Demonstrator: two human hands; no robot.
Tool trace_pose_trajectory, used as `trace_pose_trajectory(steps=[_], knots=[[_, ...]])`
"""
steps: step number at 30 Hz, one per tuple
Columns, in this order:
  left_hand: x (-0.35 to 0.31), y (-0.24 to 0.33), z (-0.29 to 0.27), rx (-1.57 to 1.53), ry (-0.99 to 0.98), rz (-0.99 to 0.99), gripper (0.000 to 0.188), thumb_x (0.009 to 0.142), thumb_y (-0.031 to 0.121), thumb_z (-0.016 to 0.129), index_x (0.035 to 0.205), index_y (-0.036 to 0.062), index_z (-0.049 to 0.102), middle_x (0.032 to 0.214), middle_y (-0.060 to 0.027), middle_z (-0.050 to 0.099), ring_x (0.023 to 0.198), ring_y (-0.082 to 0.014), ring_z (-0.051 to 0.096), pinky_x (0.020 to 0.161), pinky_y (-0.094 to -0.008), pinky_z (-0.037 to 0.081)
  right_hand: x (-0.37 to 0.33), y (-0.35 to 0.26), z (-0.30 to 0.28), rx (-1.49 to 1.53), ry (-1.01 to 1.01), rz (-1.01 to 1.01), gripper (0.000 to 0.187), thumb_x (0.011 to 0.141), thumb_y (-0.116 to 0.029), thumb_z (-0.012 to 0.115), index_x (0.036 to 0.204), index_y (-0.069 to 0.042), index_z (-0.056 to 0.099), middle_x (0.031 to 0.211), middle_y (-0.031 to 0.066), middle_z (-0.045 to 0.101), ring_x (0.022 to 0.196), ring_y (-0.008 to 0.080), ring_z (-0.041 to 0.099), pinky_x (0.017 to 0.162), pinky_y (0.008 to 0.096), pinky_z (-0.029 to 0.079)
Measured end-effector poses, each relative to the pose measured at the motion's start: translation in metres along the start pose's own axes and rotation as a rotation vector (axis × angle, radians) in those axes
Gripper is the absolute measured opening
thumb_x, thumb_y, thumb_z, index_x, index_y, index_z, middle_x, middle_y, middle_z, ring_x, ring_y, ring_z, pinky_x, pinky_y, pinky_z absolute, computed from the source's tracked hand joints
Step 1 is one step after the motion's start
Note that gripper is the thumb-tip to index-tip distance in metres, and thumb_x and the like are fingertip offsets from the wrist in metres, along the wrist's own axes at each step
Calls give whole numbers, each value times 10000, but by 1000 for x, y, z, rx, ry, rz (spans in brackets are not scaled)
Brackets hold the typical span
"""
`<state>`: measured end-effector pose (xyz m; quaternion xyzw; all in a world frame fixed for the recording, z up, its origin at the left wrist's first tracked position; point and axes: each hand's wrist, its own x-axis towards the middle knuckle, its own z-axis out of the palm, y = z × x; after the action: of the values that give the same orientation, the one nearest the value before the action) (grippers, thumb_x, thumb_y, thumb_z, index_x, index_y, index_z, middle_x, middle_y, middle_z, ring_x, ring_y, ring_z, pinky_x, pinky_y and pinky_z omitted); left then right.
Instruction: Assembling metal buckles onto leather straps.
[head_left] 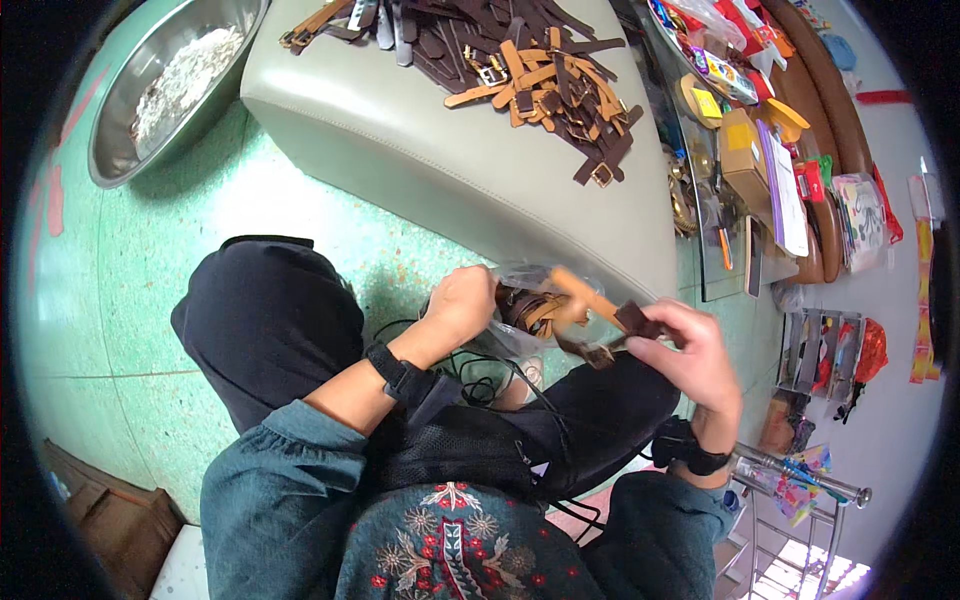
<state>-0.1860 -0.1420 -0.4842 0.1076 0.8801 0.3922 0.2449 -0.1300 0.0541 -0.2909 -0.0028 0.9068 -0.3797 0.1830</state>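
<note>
My left hand is closed at the left edge of a clear plastic bag. Inside that bag lie several brown and tan leather straps. To the right, my right hand pinches a short leather buckle strap, dark brown on one face and tan on the other. The strap loops over the bag's right side, slightly blurred, with a buckle near its lower end. Ahead, on a pale grey padded bench, sits a pile of similar straps, some with gold-coloured buckles.
The padded bench stands across the far side. A metal basin with white powdery material rests on the floor at far left. Black cables run between my legs. At right, a glass table carries a cardboard box and packages.
</note>
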Motion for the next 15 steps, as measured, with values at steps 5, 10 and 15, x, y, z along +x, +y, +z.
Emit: trace_pose_trajectory(steps=[5, 10, 15], knots=[[4, 2, -5, -50, 58, -35, 356, 901, 269, 448, 773, -23, 607, 772, -257, 597, 764, -424, 582, 706, -476, 466, 23, 66, 78, -184, 48, -373, 252, 824, -91, 554, 1049, 21, 578, 961, 168, 612, 921, 304, 587, 810, 362, 463], [4, -4, -13, -27, 95, -61, 327, 889, 246, 458, 789, -23, 616, 793, -256, 607, 782, -417, 591, 725, -476, 475, 33, 77, 72, -406, 21, -246, 269, 814, -62, 516, 1075, -3, 549, 1056, 171, 587, 1015, 334, 544, 874, 391, 441], [-1, -11, -18, -155, 40, 39, 186, 733, 152, 589, 803, -17, 619, 782, -263, 607, 782, -414, 598, 741, -456, 485, 53, 70, 60, -757, 219, 297, 569, 684, -303, 734, 1060, 38, 477, 842, 255, 605, 786, 372, 617, 677, 457, 478]])
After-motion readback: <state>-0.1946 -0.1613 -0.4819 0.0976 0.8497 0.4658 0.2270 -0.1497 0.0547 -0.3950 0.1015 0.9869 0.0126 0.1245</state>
